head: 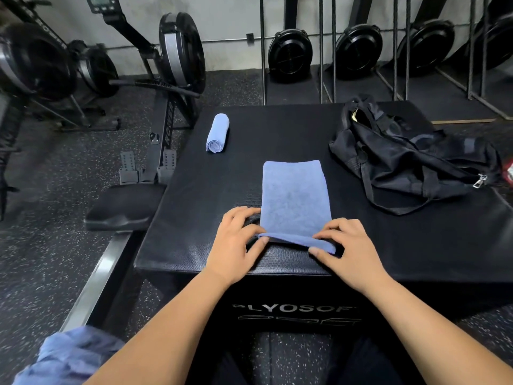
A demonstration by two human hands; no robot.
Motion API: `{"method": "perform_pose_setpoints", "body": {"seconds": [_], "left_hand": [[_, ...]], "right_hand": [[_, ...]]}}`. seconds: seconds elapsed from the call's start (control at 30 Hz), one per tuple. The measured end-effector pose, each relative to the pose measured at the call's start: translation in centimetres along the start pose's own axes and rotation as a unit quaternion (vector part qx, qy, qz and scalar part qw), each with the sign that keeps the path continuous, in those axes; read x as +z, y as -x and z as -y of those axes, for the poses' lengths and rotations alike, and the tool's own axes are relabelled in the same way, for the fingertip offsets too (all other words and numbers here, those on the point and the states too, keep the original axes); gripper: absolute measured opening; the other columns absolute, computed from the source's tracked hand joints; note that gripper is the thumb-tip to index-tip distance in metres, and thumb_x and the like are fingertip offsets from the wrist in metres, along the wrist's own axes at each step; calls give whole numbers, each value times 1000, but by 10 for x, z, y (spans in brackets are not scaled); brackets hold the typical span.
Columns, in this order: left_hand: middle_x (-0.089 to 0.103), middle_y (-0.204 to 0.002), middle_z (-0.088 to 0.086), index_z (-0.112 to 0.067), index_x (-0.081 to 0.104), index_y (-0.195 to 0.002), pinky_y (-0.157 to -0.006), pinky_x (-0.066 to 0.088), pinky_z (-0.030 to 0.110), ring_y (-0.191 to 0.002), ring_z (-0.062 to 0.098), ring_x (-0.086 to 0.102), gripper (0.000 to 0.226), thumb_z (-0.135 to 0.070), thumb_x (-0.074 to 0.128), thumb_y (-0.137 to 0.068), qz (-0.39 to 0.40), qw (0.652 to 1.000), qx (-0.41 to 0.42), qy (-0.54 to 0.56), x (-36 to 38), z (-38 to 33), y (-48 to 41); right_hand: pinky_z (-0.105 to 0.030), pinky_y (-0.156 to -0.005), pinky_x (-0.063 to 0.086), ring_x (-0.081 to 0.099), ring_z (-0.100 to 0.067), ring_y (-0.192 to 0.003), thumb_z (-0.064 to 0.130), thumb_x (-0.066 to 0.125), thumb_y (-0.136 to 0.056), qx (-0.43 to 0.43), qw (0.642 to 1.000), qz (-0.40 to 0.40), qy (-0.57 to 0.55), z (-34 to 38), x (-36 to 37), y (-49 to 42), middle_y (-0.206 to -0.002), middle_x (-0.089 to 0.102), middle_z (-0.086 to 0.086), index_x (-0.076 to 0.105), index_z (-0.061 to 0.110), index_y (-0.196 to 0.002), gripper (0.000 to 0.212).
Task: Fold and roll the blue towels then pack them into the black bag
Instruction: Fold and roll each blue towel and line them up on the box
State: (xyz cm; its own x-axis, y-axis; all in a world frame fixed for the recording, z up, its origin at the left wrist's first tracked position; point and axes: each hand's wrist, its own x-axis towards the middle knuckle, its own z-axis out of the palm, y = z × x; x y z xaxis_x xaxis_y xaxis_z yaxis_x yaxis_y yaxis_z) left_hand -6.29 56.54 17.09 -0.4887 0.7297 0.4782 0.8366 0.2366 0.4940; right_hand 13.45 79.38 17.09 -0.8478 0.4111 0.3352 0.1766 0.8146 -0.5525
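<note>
The rolled towel (218,133) lies far left on the plyo box (194,218), clear of the work. Left hand (236,245) and right hand (347,245) pinch the near hem of the folded towel (295,198) with curled fingers (333,226), likely starting an even roll. The towel is a flat, narrow blue strip, mid-box. The black bag (410,159) slumps far right.

Head-worn wide view, forward and down, close over box (277,129)

Black padded box (277,129), rolled towel (218,133), folded towel (295,198), black bag (410,162)
</note>
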Motion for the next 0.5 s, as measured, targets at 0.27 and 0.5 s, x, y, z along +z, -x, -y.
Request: {"method": "perform_pose_setpoints", "body": {"seconds": [0.27,0.5], "left_hand": [[60,-138,-19,-27,79,-93,-119,29,30,-141,10,35,12,-34,72,-99,-1,994,-97,49,2,8,-2],[63,-133,-21,-36,74,-74,-117,27,27,-141,6,34,19,-43,80,-91,-7,984,-164,72,0,6,-5]], "right_hand": [[-27,-85,45,52,-11,-94,50,68,-92,9,999,-42,-13,1,0,1,-91,62,18,81,28,-102,28],[-6,-83,41,64,-8,-88,25,87,-84,111,985,-68,-112,11,-6,-2,-78,64,11,78,42,-103,27]]}}
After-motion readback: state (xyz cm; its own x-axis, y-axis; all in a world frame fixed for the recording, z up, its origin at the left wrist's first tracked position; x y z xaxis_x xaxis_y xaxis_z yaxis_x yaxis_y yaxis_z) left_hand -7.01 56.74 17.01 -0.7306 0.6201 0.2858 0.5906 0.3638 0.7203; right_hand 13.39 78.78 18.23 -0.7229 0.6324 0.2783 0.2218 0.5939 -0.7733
